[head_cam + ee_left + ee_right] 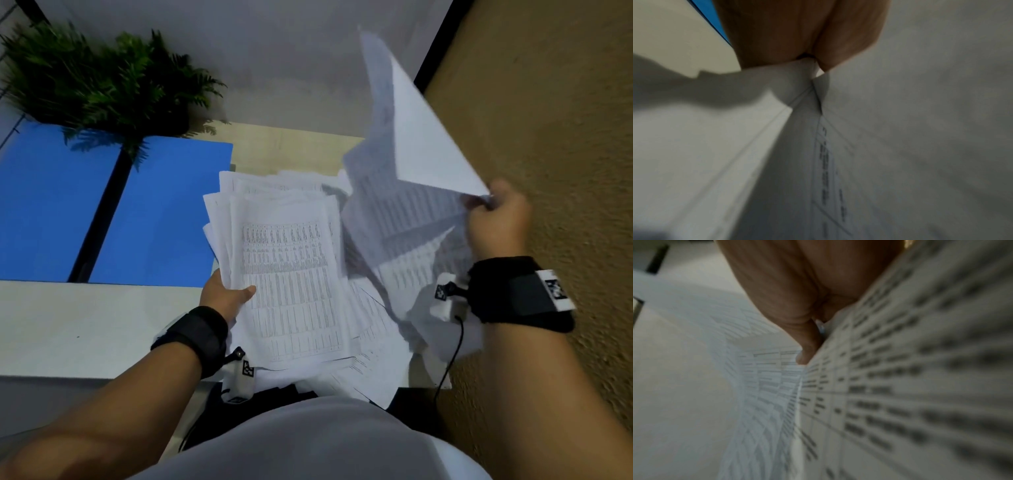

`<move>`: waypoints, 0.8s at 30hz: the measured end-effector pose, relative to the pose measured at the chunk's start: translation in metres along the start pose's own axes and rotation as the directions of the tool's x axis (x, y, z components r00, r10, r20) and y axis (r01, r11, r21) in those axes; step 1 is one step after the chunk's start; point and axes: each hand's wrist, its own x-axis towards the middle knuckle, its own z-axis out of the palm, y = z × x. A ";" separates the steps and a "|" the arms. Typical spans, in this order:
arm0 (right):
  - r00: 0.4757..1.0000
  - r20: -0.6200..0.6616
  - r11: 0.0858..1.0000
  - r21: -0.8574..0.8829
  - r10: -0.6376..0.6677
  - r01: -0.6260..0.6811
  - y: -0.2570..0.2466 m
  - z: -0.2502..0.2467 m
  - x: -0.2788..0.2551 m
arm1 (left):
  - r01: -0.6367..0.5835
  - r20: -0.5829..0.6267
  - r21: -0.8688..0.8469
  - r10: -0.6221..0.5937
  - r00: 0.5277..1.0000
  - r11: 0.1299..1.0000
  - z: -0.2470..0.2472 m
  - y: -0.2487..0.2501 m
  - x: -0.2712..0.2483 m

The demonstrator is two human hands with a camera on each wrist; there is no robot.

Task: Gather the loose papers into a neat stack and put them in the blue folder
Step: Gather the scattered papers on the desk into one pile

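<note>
From the head camera, the person stands over a pale table (85,325) with a ragged stack of printed papers (291,274) held up in the left hand (226,296): the thumb lies flat across the top sheet near its lower left corner and the other fingers are hidden beneath, so the bundle is pinched between thumb and fingers. The right hand (496,219) is raised to the right, its fingers curled tight round the corner of a few lifted sheets (404,192) that bend and fan upward, blurred. More loose sheets (370,373) lie spread under both hands at the table's near edge. The blue folder (113,212) lies open and flat on the table to the left, just beside the held stack, with a dark spine down its middle; a green fern (102,78) stands behind it, its fronds hanging over the folder's far edge. A tan wall (548,120) runs along the right. Both wrists wear black straps. In the left wrist view, the left hand (797,32) fills the top, the paper edges (803,100) wedged into the crease between thumb and palm, and a sliver of blue folder (715,21) shows at upper left. In the right wrist view, the right hand (797,288) clamps printed sheets (900,386), a finger pressed along the paper, with tabled print blurred on both sides.
</note>
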 end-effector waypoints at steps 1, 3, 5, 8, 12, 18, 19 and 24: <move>0.999 -0.038 0.996 0.086 -0.004 0.007 -0.008 -0.008 0.001 | 0.003 0.022 0.002 -0.003 1.000 1.000 0.001 0.000 -0.001; 0.995 -0.104 0.969 0.246 0.002 0.023 -0.024 -0.018 -0.001 | 0.003 0.075 0.012 -0.004 0.997 1.000 0.004 0.000 -0.002; 0.992 -0.122 0.924 0.381 0.017 0.031 -0.039 -0.023 -0.006 | -0.011 0.144 0.036 0.006 0.990 0.999 0.006 0.001 -0.001; 0.992 -0.060 0.871 0.486 0.109 -0.067 -0.038 0.004 -0.017 | -0.028 0.179 0.077 0.014 0.984 0.997 0.010 0.000 0.002; 0.948 0.140 0.811 0.492 0.286 -0.317 -0.022 0.071 -0.060 | 0.030 0.149 0.150 -0.053 0.987 0.988 0.012 0.005 0.001; 0.783 0.414 0.701 0.369 0.464 -0.610 0.003 0.132 -0.121 | 0.084 0.211 0.046 -0.092 0.973 0.995 0.014 0.015 -0.007; 0.753 0.468 0.689 0.345 0.462 -0.638 0.003 0.134 -0.125 | 0.038 0.198 0.087 -0.055 0.979 0.995 0.013 0.012 -0.005; 0.710 0.460 0.669 0.283 0.534 -0.687 0.008 0.128 -0.107 | -0.050 0.148 0.262 0.011 0.989 0.964 0.012 -0.001 0.008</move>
